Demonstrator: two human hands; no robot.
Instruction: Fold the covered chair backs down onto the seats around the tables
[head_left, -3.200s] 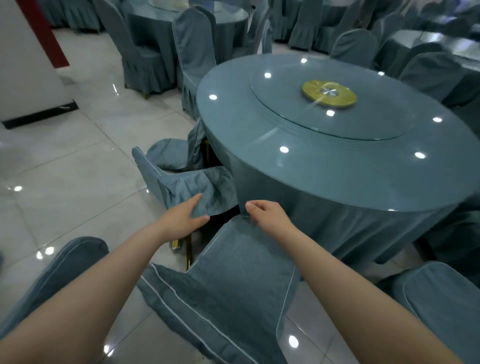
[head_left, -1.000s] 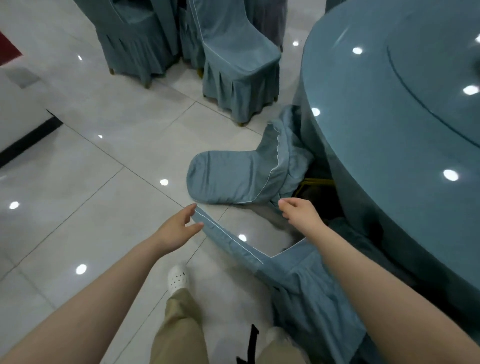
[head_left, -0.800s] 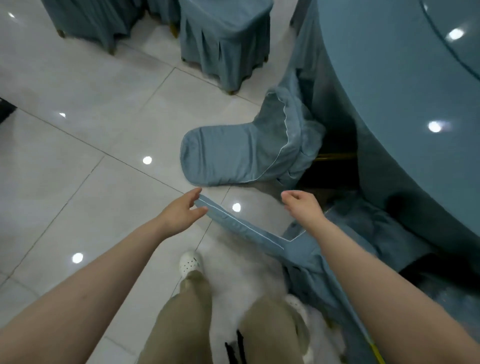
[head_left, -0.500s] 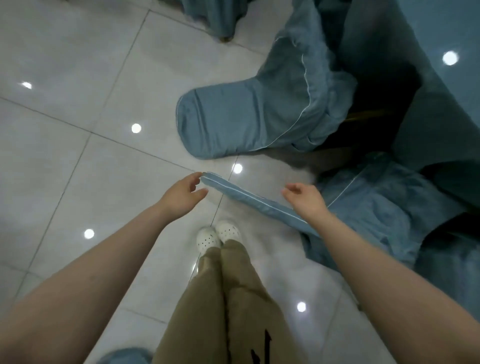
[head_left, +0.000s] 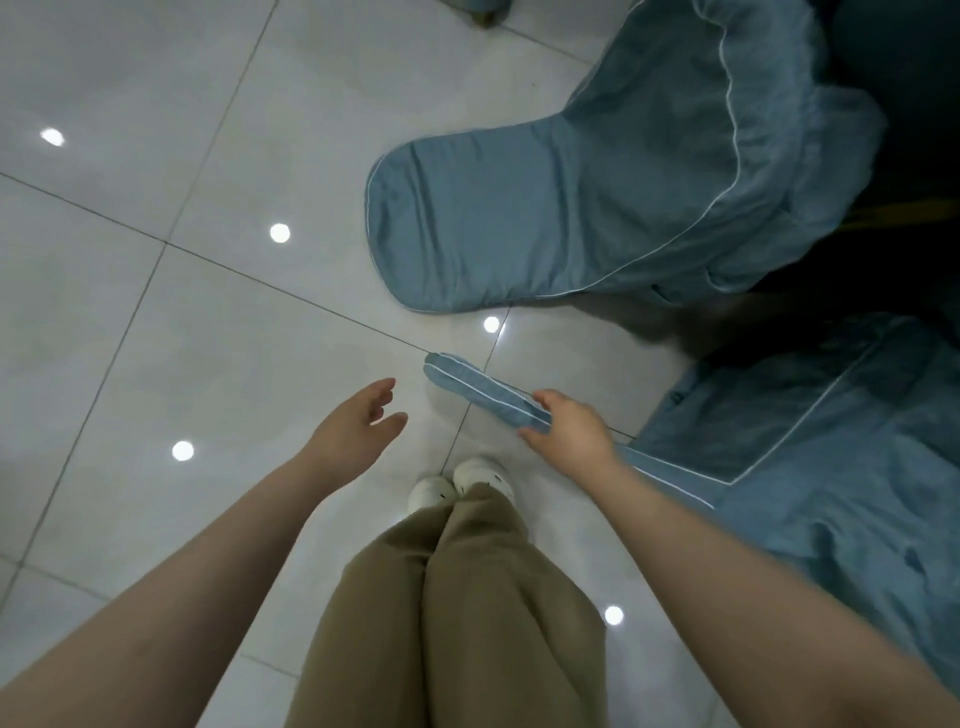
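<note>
**Right hand on the near chair back, left hand free**

The near chair back (head_left: 475, 389), in blue-grey cloth with white piping, shows edge-on as a narrow strip. It slants from its rounded tip above the floor tiles (head_left: 156, 338) down to the right, where it meets the rumpled seat cover (head_left: 831, 441) of the same chair. It hangs just ahead of the person's white shoes (head_left: 457, 483).

The right hand (head_left: 566, 434) grips this strip part-way along, fingers curled over the upper edge and thumb under the lower one. The left hand (head_left: 353, 431) is just to the left of the tip and apart from it, palm turned inward, fingers straight and loosely spread, holding nothing.

Beyond the strip, a second chair back (head_left: 519, 223) in the same cloth lies broad side up, its rounded top pointing left and its base gathered in folds toward the dark upper right. A yellowish bar (head_left: 904, 210) shows in that dark gap.

A small dark mark (head_left: 910, 558) sits on the seat cover, too blurred to read. Khaki trousers (head_left: 457, 613) fill the lower middle. Round light spots shine on the glossy tiles.
</note>
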